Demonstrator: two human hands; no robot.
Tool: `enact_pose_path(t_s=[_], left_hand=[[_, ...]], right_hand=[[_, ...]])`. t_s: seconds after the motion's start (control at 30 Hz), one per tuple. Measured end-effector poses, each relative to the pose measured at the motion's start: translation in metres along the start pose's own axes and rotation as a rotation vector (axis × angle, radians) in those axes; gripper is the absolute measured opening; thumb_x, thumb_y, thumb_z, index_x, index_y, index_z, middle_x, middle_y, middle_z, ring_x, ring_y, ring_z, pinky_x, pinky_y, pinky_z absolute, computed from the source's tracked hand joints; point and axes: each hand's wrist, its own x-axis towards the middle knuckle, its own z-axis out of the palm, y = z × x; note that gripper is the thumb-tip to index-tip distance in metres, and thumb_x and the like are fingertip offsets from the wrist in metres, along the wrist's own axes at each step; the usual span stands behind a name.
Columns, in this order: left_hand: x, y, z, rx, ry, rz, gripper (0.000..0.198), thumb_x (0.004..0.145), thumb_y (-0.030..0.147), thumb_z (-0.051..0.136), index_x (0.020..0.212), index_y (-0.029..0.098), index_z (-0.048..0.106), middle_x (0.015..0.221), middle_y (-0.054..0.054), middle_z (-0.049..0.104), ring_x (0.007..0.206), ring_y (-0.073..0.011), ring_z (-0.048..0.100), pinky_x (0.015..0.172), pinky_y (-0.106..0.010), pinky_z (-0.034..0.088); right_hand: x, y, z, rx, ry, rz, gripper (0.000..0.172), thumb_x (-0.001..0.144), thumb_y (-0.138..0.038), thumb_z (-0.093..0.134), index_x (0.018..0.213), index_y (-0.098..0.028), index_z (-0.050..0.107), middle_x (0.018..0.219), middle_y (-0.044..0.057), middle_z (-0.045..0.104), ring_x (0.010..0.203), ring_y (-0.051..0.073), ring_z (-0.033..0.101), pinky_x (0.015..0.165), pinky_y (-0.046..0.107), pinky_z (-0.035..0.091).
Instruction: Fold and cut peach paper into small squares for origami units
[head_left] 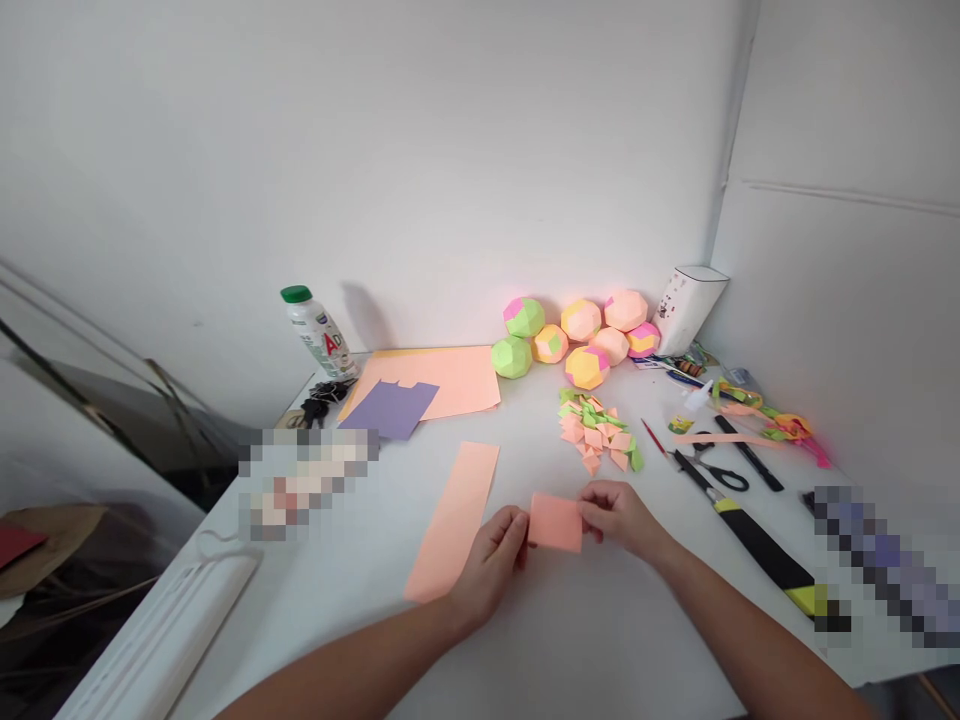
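A small salmon-pink paper square [556,521] is held just above the white table [375,600], pinched at its left edge by my left hand [491,563] and at its right edge by my right hand [619,517]. Both hands have their fingers closed on the paper. A long strip of the same pink paper [455,520] lies flat just left of my left hand. Beyond the square sits a heap of small folded pink and green paper pieces [598,433].
Several pink, yellow and green paper balls [577,340] cluster by the back wall, beside a white box [688,308]. Pink and purple sheets [420,390], a bottle [318,332], scissors [716,470], a black-yellow knife [757,545] and paper chains [761,415] surround the spot.
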Motion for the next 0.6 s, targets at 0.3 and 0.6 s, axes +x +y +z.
enact_pose_path(t_s=[0.3,0.6], left_hand=[[-0.008,0.006,0.004,0.307,0.046,0.299,0.026,0.093,0.037,0.037,0.085,0.02,0.055,0.083,-0.006,0.055,0.077,-0.0183,0.053,0.07,-0.033,0.046],[-0.016,0.011,-0.001,1.431,0.108,0.04,0.06,0.076,0.041,0.068,0.124,0.007,0.057,0.139,-0.028,0.042,0.13,-0.05,0.032,0.096,-0.063,0.032]], right_hand=[[0.008,0.007,-0.004,0.035,0.12,0.065,0.045,0.075,-0.044,0.059,0.109,-0.015,0.055,0.064,-0.003,0.061,0.045,0.01,0.053,0.044,0.024,0.043],[0.012,0.015,-0.005,-0.062,0.024,0.055,0.036,0.072,-0.044,0.059,0.094,-0.016,0.059,0.063,-0.003,0.059,0.048,0.009,0.052,0.043,0.021,0.04]])
